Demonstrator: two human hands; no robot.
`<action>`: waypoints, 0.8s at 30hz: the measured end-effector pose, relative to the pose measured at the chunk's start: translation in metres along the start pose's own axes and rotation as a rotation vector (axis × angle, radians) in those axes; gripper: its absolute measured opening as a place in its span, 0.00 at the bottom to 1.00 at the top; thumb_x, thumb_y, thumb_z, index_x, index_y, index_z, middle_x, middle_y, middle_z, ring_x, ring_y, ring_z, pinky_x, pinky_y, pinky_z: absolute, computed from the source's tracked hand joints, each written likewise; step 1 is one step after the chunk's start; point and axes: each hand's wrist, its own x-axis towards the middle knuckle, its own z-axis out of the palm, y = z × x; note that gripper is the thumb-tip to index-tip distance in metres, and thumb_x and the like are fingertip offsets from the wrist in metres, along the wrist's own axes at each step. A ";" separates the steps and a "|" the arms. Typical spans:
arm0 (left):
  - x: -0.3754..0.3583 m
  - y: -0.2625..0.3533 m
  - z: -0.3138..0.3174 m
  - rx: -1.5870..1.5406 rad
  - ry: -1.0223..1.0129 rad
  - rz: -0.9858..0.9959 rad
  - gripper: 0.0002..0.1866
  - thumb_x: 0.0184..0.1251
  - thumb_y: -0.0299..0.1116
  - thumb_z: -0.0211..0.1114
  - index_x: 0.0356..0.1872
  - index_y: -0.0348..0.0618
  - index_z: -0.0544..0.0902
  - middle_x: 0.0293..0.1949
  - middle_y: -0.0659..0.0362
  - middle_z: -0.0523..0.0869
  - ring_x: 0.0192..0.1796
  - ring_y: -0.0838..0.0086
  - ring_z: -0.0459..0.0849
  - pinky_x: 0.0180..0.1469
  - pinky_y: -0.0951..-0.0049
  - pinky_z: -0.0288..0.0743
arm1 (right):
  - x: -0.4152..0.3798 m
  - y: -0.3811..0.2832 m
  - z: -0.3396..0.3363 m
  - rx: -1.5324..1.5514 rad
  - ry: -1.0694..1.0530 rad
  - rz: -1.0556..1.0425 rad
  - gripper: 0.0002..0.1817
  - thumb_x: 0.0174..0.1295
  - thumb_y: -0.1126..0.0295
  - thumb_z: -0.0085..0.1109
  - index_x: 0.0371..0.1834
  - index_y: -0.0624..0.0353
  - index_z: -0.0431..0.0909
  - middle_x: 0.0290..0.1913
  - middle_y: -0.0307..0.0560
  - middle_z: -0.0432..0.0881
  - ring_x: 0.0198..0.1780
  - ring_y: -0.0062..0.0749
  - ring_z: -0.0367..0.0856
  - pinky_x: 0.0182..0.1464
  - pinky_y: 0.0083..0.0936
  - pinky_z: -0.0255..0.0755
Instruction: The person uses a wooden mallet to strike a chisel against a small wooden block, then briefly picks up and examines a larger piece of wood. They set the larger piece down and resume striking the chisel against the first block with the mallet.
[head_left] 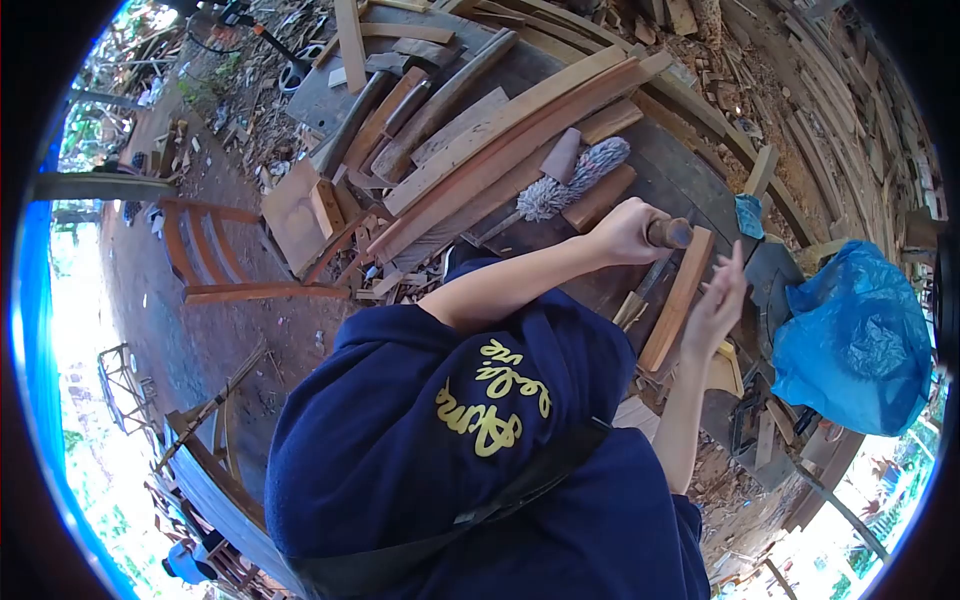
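My left hand [630,232] is closed round a wooden handle [670,234], whose rounded end faces up. A thin metal strip shows below that fist; whether it joins the handle is unclear. Just right of it, a reddish wooden bar [678,300] lies at a slant across the work area. My right hand [718,300] is beside the bar's right side, its fingers apart and nothing visible in them. Left of my left hand lie a grey-and-white fluffy brush [590,172] and a brown cone-like piece [562,155].
Long planks [510,130] and rough wooden pieces lie at the top centre. A blue plastic bag [855,340] is at the right, with a small blue wrapping [748,215] nearer. A wooden chair frame [215,245] lies left. Scrap wood covers the ground at the upper right.
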 end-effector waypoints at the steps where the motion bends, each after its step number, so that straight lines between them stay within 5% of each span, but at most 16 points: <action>1: 0.000 0.001 0.001 0.001 0.006 -0.001 0.09 0.52 0.29 0.70 0.35 0.38 0.87 0.25 0.51 0.85 0.25 0.67 0.83 0.34 0.69 0.77 | 0.007 -0.025 -0.006 0.135 0.021 -0.039 0.25 0.72 0.63 0.52 0.72 0.52 0.70 0.47 0.47 0.79 0.43 0.30 0.77 0.38 0.24 0.71; 3: 0.000 0.004 0.001 0.010 -0.003 -0.046 0.07 0.52 0.30 0.70 0.31 0.39 0.86 0.23 0.51 0.84 0.24 0.64 0.82 0.31 0.68 0.75 | 0.016 -0.066 -0.015 0.272 0.036 -0.080 0.24 0.71 0.65 0.54 0.70 0.53 0.73 0.49 0.46 0.80 0.45 0.28 0.78 0.37 0.22 0.71; 10: -0.003 0.006 0.000 0.070 0.074 0.025 0.11 0.53 0.33 0.71 0.35 0.41 0.82 0.23 0.51 0.83 0.27 0.58 0.84 0.32 0.63 0.75 | 0.032 -0.104 -0.014 -0.160 -0.362 -0.273 0.20 0.63 0.67 0.65 0.58 0.59 0.79 0.45 0.51 0.81 0.42 0.42 0.84 0.44 0.34 0.77; 13: -0.018 -0.006 -0.005 0.141 -0.031 -0.087 0.19 0.54 0.36 0.73 0.46 0.44 0.81 0.33 0.50 0.86 0.39 0.58 0.86 0.41 0.61 0.78 | 0.037 -0.106 -0.012 -0.141 -0.427 -0.186 0.17 0.64 0.70 0.63 0.55 0.61 0.79 0.45 0.54 0.82 0.43 0.48 0.85 0.45 0.37 0.77; 15: -0.040 -0.030 -0.006 0.405 0.117 0.013 0.27 0.52 0.39 0.75 0.53 0.45 0.78 0.48 0.48 0.83 0.53 0.55 0.82 0.52 0.59 0.76 | 0.043 -0.107 -0.012 -0.196 -0.457 -0.237 0.16 0.63 0.71 0.62 0.54 0.64 0.79 0.44 0.56 0.82 0.44 0.50 0.84 0.45 0.39 0.77; 17: -0.060 -0.047 -0.018 0.573 -0.010 -0.134 0.32 0.50 0.40 0.75 0.57 0.41 0.76 0.58 0.49 0.76 0.62 0.54 0.73 0.60 0.59 0.72 | 0.048 -0.108 -0.013 -0.262 -0.484 -0.278 0.15 0.63 0.72 0.61 0.53 0.66 0.78 0.43 0.58 0.82 0.44 0.53 0.84 0.46 0.40 0.76; 21: -0.083 -0.060 -0.024 0.795 -0.114 -0.127 0.38 0.49 0.44 0.75 0.61 0.35 0.74 0.56 0.52 0.73 0.60 0.58 0.72 0.60 0.60 0.71 | 0.055 -0.119 -0.010 -0.386 -0.605 -0.310 0.14 0.63 0.72 0.59 0.48 0.70 0.78 0.39 0.62 0.82 0.42 0.56 0.83 0.47 0.42 0.75; 24: -0.086 -0.058 -0.020 0.862 0.017 -0.151 0.37 0.48 0.50 0.74 0.57 0.36 0.79 0.53 0.55 0.73 0.60 0.61 0.70 0.58 0.61 0.66 | 0.062 -0.114 -0.001 -0.521 -0.700 -0.332 0.11 0.62 0.71 0.60 0.41 0.69 0.80 0.37 0.63 0.83 0.41 0.57 0.84 0.46 0.42 0.77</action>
